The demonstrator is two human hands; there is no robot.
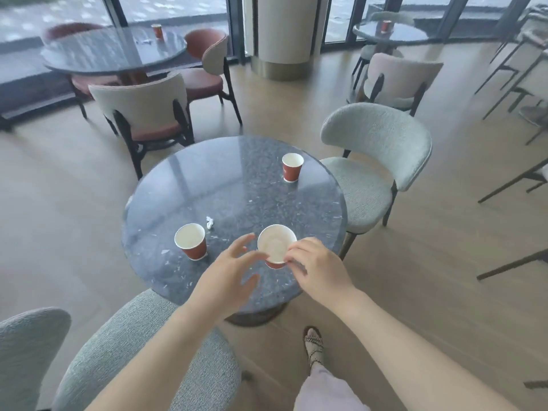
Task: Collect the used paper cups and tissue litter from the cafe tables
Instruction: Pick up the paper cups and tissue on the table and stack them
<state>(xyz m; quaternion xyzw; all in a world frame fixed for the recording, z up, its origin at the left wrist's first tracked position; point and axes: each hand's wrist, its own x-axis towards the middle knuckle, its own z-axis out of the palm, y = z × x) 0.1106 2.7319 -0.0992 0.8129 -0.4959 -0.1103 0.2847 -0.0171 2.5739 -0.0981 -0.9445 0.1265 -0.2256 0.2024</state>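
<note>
**First cup in hand, nearly everything left to gather**

On the near round surface of dark speckled stone (237,188), the right hand (318,266) pinches the rim of a red paper cup with a white inside (276,243), which sits at about 4 o'clock from the surface's middle. Its fingers (295,253) are closed on the near edge of the rim. I cannot tell whether this cup is lifted or only tipped. The left hand (228,271) hovers at the cup's 8 o'clock side, fingers spread and relaxed, holding nothing.

By my judgement the collecting is at its very start. Left on this surface are a second red paper cup (190,241) at 8 o'clock, a third red paper cup (292,167) at 1 o'clock near the far rim, and a small crumpled white tissue (210,222) just beside the second cup, at its 1 o'clock.

Farther off, a far round dark surface at 11 o'clock (89,57) carries a distant red cup (156,31) and a small white scrap (145,41), probably tissue. Another round dark surface at 1 o'clock (409,35) carries one more red cup (386,26). All of these remain to be picked up.
</note>
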